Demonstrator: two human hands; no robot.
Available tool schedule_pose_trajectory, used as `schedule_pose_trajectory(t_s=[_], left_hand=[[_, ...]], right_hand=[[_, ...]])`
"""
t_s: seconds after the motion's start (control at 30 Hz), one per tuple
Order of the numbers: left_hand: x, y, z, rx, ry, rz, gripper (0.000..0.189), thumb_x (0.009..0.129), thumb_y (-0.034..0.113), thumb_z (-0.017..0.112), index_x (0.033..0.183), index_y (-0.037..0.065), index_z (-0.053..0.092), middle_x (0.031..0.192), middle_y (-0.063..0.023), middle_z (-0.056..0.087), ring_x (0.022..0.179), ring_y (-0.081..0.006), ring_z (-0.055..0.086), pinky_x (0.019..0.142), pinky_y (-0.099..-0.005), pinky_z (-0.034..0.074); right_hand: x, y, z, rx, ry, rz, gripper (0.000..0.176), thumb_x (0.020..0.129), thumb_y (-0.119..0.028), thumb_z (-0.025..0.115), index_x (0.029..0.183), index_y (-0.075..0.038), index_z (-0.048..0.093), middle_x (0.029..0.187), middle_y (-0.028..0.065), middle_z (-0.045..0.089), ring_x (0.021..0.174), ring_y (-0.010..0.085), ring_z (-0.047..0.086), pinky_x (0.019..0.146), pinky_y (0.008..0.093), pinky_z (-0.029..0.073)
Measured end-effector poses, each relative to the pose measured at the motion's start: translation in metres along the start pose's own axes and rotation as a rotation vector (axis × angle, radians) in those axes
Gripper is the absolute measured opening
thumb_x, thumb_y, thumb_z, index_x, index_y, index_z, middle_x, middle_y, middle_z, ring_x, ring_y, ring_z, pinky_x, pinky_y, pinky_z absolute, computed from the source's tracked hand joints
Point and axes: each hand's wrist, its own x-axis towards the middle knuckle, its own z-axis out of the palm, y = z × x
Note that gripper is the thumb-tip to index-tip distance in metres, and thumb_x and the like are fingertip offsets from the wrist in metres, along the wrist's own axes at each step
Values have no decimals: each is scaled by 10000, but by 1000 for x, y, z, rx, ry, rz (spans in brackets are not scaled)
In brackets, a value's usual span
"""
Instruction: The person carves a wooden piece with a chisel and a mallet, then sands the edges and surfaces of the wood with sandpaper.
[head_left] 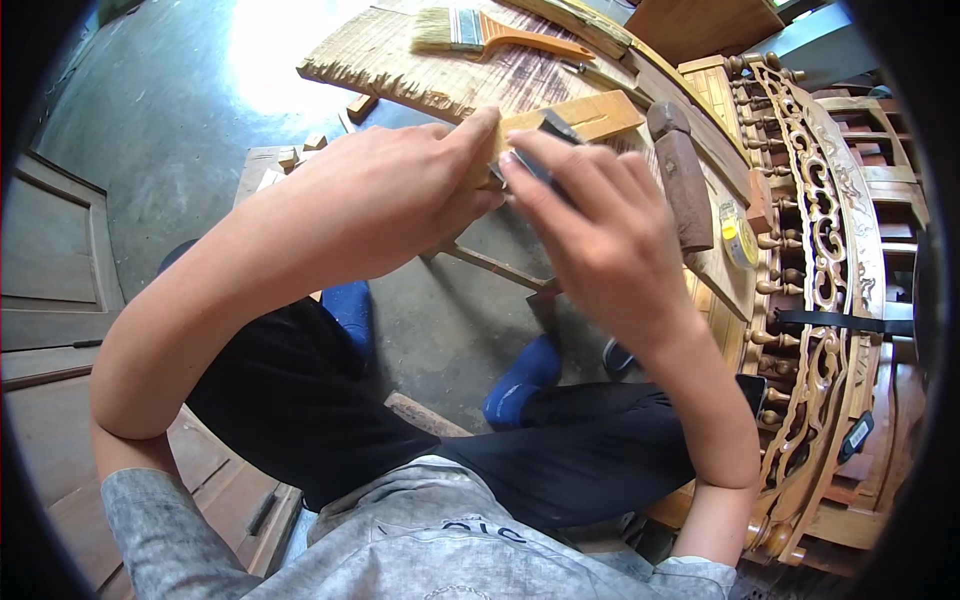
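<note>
My left hand (430, 185) is closed around the near end of a light wooden block (595, 115), which points away to the right over the workbench edge. My right hand (605, 220) pinches a dark flat strip (560, 127) that looks like folded sandpaper, its fingertips against the block's near end. The fingers partly hide where strip and wood meet. Just right of the block lies a dark wooden mallet (685, 185). Beyond it, a paintbrush (485, 35) with an orange handle rests on the rough-edged board (375, 55).
A round yellow-and-clear item (739, 240) sits at the bench's right side. Carved wooden furniture (815, 200) with turned spindles stands along the right. Wooden panels (55, 245) are at the left. My blue-socked feet (525, 375) are on the floor beneath the hands.
</note>
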Motion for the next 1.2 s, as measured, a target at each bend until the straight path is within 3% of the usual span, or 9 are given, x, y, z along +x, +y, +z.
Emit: schedule_pose_trajectory(t_s=[0.17, 0.4, 0.5, 0.63, 0.73, 0.83, 0.9, 1.03, 1.2], left_hand=[[2, 8, -8, 14, -64, -78, 648, 1082, 487, 503, 1512, 11, 406, 1086, -281, 699, 960, -452, 697, 839, -516, 551], [6, -13, 10, 16, -6, 119, 623, 1069, 461, 549, 1503, 31, 425, 995, -280, 703, 892, -444, 702, 789, -521, 534], [-4, 14, -45, -132, -307, -10, 553, 1125, 394, 448, 1266, -138, 504, 792, -188, 658, 732, -353, 650, 679, -421, 555], [-2, 35, -24, 105, -194, -148, 503, 1104, 422, 502, 1222, -64, 549, 877, -193, 667, 821, -362, 670, 733, -441, 539], [-16, 48, -11, 185, -68, -117, 585, 1093, 456, 521, 1400, -42, 506, 952, -194, 670, 849, -349, 665, 738, -429, 524], [-11, 51, -12, 245, -39, -188, 626, 1094, 462, 519, 1446, -53, 478, 924, -195, 670, 820, -349, 665, 724, -430, 529], [-12, 44, -17, 176, -77, -158, 619, 1097, 454, 513, 1438, -62, 481, 905, -197, 670, 801, -351, 667, 714, -433, 535], [-14, 48, -17, 157, -75, -42, 535, 1105, 422, 497, 1307, -73, 525, 891, -211, 671, 798, -356, 670, 704, -431, 536], [-4, 42, -29, 58, -208, -160, 461, 1106, 389, 491, 1215, -58, 514, 852, -222, 662, 790, -365, 667, 696, -449, 529]], right_hand=[[-14, 56, 8, -86, 18, 268, 200, 917, -126, 715, 1105, -65, 747, 1204, 85, 688, 1047, 259, 664, 880, 395, 515], [-5, 25, 1, 214, -23, 115, 251, 935, -59, 712, 1184, -48, 745, 1205, 79, 696, 968, 284, 683, 863, 381, 550], [-31, 72, 44, 311, 227, 239, 178, 957, -60, 673, 1112, -3, 737, 1138, 110, 690, 986, 287, 695, 892, 407, 553], [14, -30, -7, 18, -14, 208, 143, 939, -36, 689, 1048, 48, 729, 1099, 140, 683, 937, 285, 678, 819, 399, 554], [-7, 12, 17, 105, 181, -122, 153, 941, -43, 697, 1068, 35, 733, 1060, 147, 684, 919, 294, 673, 793, 403, 548], [-16, 34, 22, 20, 144, 23, 140, 955, -46, 690, 1065, 25, 739, 1032, 153, 679, 900, 302, 677, 767, 393, 551], [-17, 32, 22, 82, 120, 124, 130, 959, -51, 688, 1054, 20, 741, 1027, 153, 678, 885, 304, 680, 753, 386, 554], [-1, 17, 24, 101, 249, -182, 129, 943, -48, 697, 1047, 13, 743, 1043, 147, 683, 880, 289, 681, 758, 381, 557], [-11, 28, 10, -37, 12, 244, 173, 939, -40, 692, 1087, 41, 733, 1086, 131, 688, 974, 261, 665, 803, 373, 551]])
